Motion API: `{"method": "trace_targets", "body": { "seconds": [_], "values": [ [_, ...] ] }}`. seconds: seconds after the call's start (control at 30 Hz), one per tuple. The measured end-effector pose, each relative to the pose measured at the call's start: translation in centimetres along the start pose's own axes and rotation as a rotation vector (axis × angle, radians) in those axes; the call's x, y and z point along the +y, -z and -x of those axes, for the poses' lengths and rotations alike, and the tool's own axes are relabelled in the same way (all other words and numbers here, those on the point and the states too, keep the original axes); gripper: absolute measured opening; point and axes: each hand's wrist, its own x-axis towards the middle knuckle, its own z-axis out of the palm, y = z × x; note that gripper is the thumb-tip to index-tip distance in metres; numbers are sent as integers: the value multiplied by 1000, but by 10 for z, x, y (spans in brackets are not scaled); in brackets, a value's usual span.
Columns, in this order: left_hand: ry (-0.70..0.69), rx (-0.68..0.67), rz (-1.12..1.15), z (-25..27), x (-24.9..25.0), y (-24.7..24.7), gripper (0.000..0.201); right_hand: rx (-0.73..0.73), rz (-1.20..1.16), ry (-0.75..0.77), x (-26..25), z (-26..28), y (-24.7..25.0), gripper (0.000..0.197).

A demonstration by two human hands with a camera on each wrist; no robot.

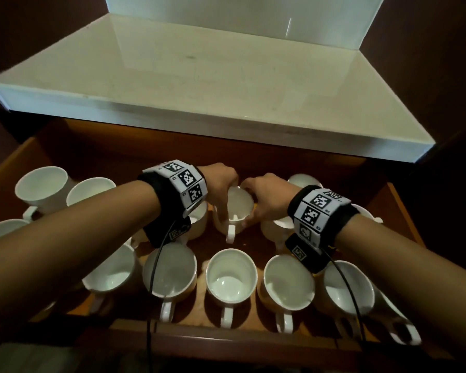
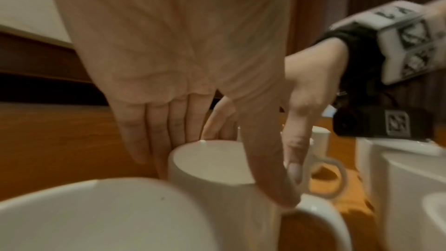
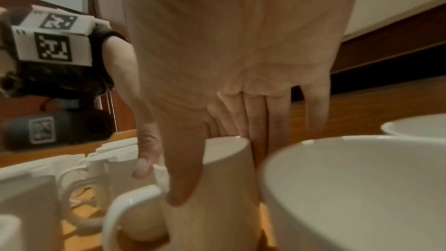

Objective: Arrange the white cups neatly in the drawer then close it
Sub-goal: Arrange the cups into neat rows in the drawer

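Several white cups stand upright in an open wooden drawer (image 1: 16, 162). Both hands hold one white cup (image 1: 238, 207) in the middle of the second row, its handle pointing toward me. My left hand (image 1: 222, 188) grips its left side, and in the left wrist view the thumb (image 2: 265, 169) lies down the near wall of the cup (image 2: 210, 161). From the right, my right hand (image 1: 262, 197) grips the same cup (image 3: 226, 159), thumb (image 3: 183, 175) beside the handle and fingers (image 3: 257, 127) behind it. A front row of cups (image 1: 232, 275) stands with handles toward me.
A white countertop (image 1: 199, 84) overhangs the back of the drawer. More cups stand at the back left (image 1: 42, 188) and at the right (image 1: 304, 180). One cup (image 1: 398, 319) leans at the front right corner. Cups crowd both sides of the held one.
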Motion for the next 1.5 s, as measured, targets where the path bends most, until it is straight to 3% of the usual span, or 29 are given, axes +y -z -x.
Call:
{"method": "trace_targets", "body": {
  "seconds": [0.3, 0.73, 1.2, 1.37, 1.5],
  "values": [
    [-82, 64, -30, 5, -6, -7, 65, -58, 92, -44, -14, 3, 6, 63],
    [-161, 43, 5, 8, -6, -13, 67, -80, 89, -184, -27, 13, 5, 64],
    [-138, 15, 48, 11, -7, -16, 67, -54, 28, -113, -13, 24, 5, 91],
    [-103, 16, 62, 12, -4, -18, 65, -149, 150, -160, 17, 35, 21, 94],
    [-75, 17, 47, 14, 0, -17, 75, -218, 209, -136, 25, 39, 19, 95]
  ]
}}
